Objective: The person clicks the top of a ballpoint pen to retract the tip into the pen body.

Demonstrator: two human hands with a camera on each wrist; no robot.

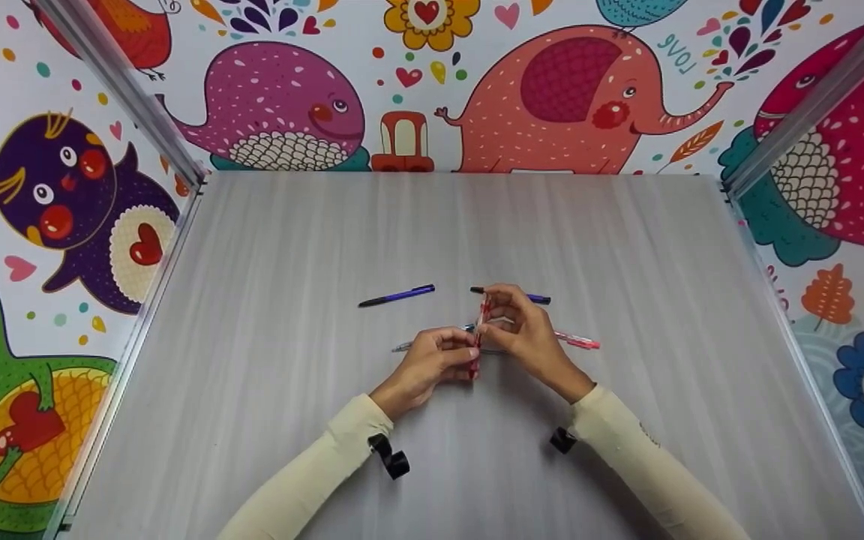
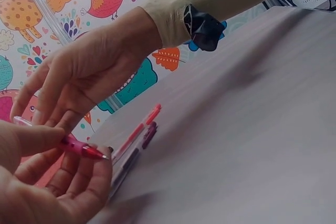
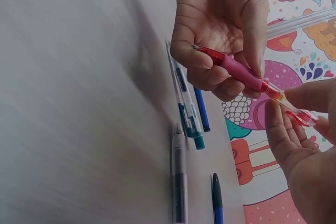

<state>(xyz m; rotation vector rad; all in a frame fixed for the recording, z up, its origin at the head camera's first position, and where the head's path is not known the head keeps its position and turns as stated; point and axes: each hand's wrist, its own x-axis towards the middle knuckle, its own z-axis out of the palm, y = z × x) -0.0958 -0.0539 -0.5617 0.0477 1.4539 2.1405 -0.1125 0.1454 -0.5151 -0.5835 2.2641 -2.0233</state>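
Observation:
A pink-and-red pen (image 3: 241, 72) with a metal tip is held up off the table between both hands. My left hand (image 1: 432, 361) pinches its grip section between thumb and fingers. In the right wrist view the tip points back toward the left palm. My right hand (image 1: 528, 330) pinches the clear upper end, where a red clip part (image 3: 303, 118) shows. The hands are close together, and fingers partly hide the pen in the head view.
Beyond the hands lie a blue pen (image 1: 398, 296) and another blue pen (image 1: 539, 299), partly covered by the right hand. Beneath the hands are a teal-ended clear pen (image 3: 191, 114), a pink pen (image 1: 580, 341) and a purple-ended pen (image 2: 131, 158). Printed panels (image 1: 282, 105) border the table.

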